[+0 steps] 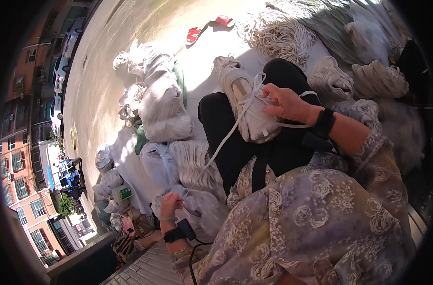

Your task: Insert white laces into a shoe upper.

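A white lace-up shoe (261,127) rests across my lap, on my black-clad legs. Its white shoelace (216,149) stretches from the shoe's lacing down to my left hand (170,205), which is closed on the lace out at the lower left. At the shoe's lacing, my right hand (288,103) has its fingers pinched on another part of the lace. A loop of lace stands up beside the right fingertips, and one strand runs below that hand. Black bands sit on both wrists.
A heap of loose white laces (278,40) lies ahead, near red slippers (193,35). Stacked white pieces in clear plastic (164,107) stand to the left. More white shoe-like pieces (330,78) are piled at right. Parked cars (59,76) line the far left.
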`<action>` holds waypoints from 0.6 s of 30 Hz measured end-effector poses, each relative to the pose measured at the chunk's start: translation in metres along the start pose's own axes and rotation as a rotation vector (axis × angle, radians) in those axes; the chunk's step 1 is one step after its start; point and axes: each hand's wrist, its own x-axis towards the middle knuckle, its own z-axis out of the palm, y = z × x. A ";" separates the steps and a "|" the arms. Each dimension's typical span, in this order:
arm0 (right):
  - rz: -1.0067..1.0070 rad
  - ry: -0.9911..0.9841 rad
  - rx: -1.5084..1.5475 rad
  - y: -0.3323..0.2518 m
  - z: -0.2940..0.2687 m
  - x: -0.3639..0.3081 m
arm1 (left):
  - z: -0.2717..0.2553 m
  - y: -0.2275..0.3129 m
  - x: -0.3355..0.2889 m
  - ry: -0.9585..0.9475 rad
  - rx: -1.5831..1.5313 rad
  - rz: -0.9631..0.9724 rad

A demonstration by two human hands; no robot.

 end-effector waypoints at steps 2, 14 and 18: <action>-0.029 -0.006 0.012 0.002 0.001 0.003 | 0.022 0.042 0.005 0.095 -0.117 0.206; 0.001 0.037 0.422 -0.092 -0.017 0.008 | 0.218 0.241 0.002 -0.415 -0.429 0.752; -0.204 0.106 0.506 -0.094 -0.012 0.013 | 0.243 0.254 -0.003 -0.500 -0.479 0.766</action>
